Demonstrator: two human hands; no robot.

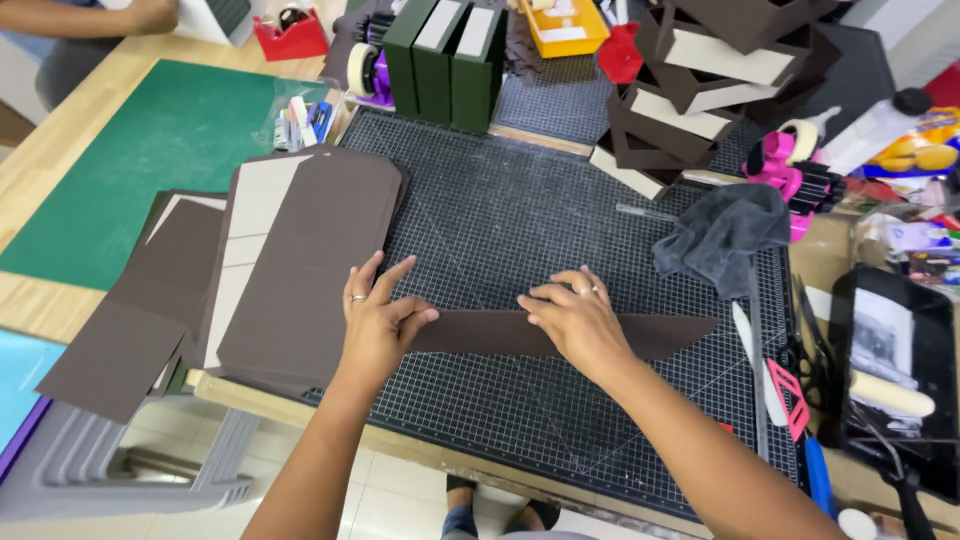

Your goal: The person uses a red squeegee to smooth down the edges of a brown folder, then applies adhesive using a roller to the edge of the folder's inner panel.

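From the head camera, the person's left hand point(378, 318) lay flat with fingers spread, pressing on the left end of a long, narrow dark brown paper strip point(560, 336), while the right hand point(577, 318) rested palm down over the strip's middle, fingers loosely together and curled a little at the tips; neither hand pinched anything. The strip lay across the black gridded cutting mat point(520, 240), near the front edge of the surface, its right end cut at a slant and pointing toward the crumpled grey cloth point(725, 232). To do this pressing well, it seemed wise to keep both palms low and even, hold the left end still, and smooth outward along the strip with its long edge kept parallel to the grid lines, so that it would not creep or buckle. The strip looked matte, thin and stiff like card, uniformly brown, and flat but for the part hidden under the hands. Just left of it sat a stack of dark brown card sheets point(300, 260), some showing pale grey backing, overhanging the mat onto the wooden surface point(40, 170).
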